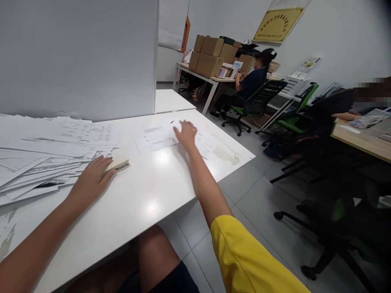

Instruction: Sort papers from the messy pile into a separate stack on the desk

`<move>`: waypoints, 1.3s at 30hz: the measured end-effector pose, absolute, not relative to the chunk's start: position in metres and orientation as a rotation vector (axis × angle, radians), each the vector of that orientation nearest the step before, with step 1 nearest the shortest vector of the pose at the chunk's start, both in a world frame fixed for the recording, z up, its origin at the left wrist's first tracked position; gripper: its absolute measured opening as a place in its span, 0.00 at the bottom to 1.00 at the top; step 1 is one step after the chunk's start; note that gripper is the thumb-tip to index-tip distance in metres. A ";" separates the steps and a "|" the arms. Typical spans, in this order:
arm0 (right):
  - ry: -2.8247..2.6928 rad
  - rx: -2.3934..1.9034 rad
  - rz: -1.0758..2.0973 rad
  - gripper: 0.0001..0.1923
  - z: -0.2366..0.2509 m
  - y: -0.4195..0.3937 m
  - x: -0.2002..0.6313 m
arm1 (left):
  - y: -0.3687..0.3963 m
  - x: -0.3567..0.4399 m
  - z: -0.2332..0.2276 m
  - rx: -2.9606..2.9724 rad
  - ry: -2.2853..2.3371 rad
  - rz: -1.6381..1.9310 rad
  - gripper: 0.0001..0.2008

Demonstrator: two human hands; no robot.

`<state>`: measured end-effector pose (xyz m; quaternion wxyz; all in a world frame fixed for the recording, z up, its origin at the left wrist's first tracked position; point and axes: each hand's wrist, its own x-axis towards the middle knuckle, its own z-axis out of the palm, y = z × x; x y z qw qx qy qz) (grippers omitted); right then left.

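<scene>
My left hand (91, 176) is wrapped round a cream-coloured stapler (120, 165), which rests on the white table just right of a big paper pile. The stapler's front end sticks out beyond my thumb, pointing right. My right arm stretches forward, and my right hand (187, 135) is over some printed sheets (155, 138) with its fingers apart and bent a little. Part of those sheets lies hidden beneath the hand and wrist. Whether the fingertips touch the paper I cannot tell.
Loose printed papers (61, 138) spread in a messy heap on the left of the table (137, 195). A grey partition (76, 57) rises behind it. Cardboard boxes (210, 61), a seated person (252, 83) and office chairs (259, 99) stand farther off; another person sits at the right.
</scene>
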<state>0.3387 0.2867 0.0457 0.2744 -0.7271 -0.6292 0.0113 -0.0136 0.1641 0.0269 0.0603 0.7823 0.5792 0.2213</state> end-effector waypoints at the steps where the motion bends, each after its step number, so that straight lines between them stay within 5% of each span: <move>1: -1.560 -2.038 0.033 0.33 0.042 0.290 0.356 | 0.165 -0.015 0.028 2.388 1.748 0.690 0.24; 4: -1.271 -2.224 0.117 0.42 0.027 0.295 0.391 | 0.165 -0.018 0.034 2.542 1.668 0.819 0.23; 10: -1.237 -2.312 0.088 0.36 0.016 0.299 0.402 | 0.125 0.074 0.038 2.872 1.140 1.217 0.14; 14: -1.291 -2.325 0.019 0.36 0.018 0.310 0.422 | 0.123 0.193 0.026 2.986 0.612 0.800 0.15; 17: -1.358 -2.309 -0.045 0.35 0.016 0.322 0.436 | 0.145 0.241 0.014 2.916 0.742 0.758 0.19; 32: -1.091 -2.107 -0.159 0.06 0.039 0.322 0.472 | 0.156 0.242 0.003 2.830 0.704 0.843 0.15; 39: -0.377 -1.239 0.080 0.06 0.054 0.315 0.515 | 0.152 0.242 0.006 2.953 0.727 0.844 0.20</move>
